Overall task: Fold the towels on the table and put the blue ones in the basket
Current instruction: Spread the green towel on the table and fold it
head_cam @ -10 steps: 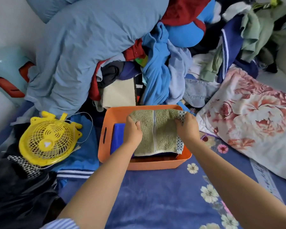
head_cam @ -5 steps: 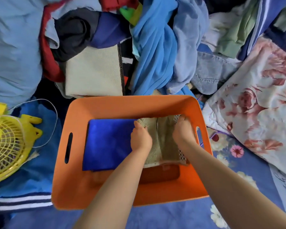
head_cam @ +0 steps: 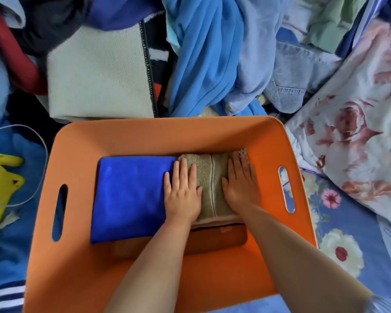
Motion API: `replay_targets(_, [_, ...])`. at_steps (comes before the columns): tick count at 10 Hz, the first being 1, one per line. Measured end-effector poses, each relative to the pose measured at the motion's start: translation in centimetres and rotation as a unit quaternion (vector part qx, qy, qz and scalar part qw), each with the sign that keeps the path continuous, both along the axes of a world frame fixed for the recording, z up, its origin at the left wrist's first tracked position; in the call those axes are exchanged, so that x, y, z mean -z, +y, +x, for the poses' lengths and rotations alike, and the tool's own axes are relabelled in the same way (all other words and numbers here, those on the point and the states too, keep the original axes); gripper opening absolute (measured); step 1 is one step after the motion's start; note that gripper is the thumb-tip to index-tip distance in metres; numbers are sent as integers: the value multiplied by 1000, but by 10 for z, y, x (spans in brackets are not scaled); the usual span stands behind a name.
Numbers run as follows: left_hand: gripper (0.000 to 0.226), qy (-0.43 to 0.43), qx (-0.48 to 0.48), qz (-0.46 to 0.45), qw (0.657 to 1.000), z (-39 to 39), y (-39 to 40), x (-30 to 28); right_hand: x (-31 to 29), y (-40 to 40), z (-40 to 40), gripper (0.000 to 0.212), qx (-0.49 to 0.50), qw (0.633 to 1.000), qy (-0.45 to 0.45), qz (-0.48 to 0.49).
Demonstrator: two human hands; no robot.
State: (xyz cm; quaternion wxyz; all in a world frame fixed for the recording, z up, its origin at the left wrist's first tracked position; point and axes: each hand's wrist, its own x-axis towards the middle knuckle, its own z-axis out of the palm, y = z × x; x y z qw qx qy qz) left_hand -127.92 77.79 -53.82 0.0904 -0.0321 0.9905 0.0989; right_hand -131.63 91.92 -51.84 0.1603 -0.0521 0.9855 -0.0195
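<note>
A folded olive-green towel (head_cam: 209, 188) lay inside the orange basket (head_cam: 81, 141), pushed toward its far right corner and touching the folded blue towel (head_cam: 131, 197) on its left. Both hands pressed flat on it: the left hand (head_cam: 183, 195) with straight fingers spread a little, straddling the seam between the two towels, the right hand (head_cam: 240, 184) with fingers straight and close together, gripping nothing. It looked like the settling step, smoothing the towel into place. Since this towel was not blue, the next move probably called for lifting both palms clear and reaching to the heap of clothes (head_cam: 203, 53) behind the basket.
</note>
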Motion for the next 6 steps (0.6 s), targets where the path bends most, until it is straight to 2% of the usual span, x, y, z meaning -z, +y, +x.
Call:
replay_targets(3, [61,-81,32,-43,995,-10,-5,-17,-13,-2,-6,59,3,997,-71,-12])
replay_targets(4, [63,-129,37,-52,990,-8,-12,-46,-38,-3,6,58,18,995,-95,-29])
replay_targets(5, [61,-136,25,-27,990,7,-15,-80,-67,-5,24,54,18,986,-150,-68])
replay_targets(6, [43,-112,37,-37,992,30,-20,-115,-100,-5,43,42,-30,975,-178,-129])
